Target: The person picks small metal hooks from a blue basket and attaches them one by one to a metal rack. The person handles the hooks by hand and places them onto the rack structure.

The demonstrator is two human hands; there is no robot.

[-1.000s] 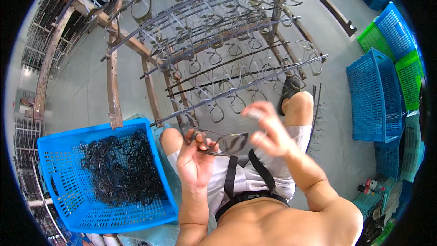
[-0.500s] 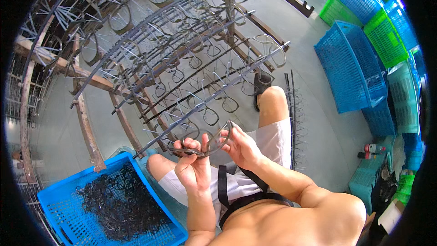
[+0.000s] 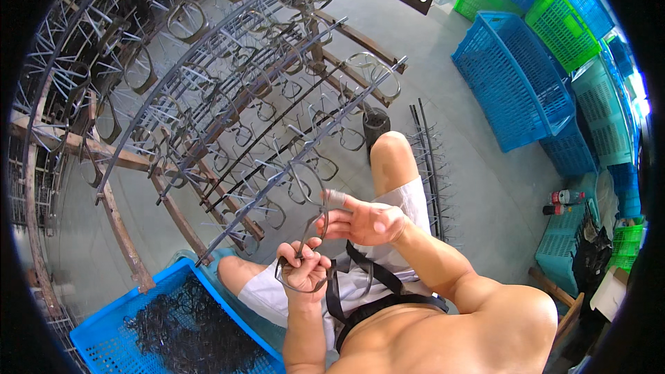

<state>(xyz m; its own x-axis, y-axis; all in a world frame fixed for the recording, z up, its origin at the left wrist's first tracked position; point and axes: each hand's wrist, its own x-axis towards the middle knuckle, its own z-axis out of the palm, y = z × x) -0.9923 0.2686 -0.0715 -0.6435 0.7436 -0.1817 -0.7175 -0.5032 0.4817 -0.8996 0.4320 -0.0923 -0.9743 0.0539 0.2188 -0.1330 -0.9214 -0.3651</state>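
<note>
My left hand [image 3: 305,270] is closed around a dark eyeglass frame [image 3: 307,230], held upright in front of my lap. One rim hangs below the fingers, and the upper part reaches toward my right hand. My right hand [image 3: 374,224] has its fingers stretched out beside the upper part; the fingertips are smeared by motion, so contact is unclear. Just beyond, a rack of metal bars [image 3: 277,183] carries many similar frames on thin prongs. A blue basket [image 3: 93,336] at the lower left holds a tangled pile of thin black pieces [image 3: 187,329].
Rusty rack beams [image 3: 125,235] stand at the left. Loose pronged bars [image 3: 431,166] lie beside my right knee. A large blue crate [image 3: 506,83] and stacked green crates [image 3: 564,28] line the right. Bottles [image 3: 566,197] stand on a teal crate [image 3: 557,242].
The right hand's fingers have come away from their pinch on the eyeglass frame and straightened. The left hand has lowered and turned the frame upright. The whole view has shifted slightly.
</note>
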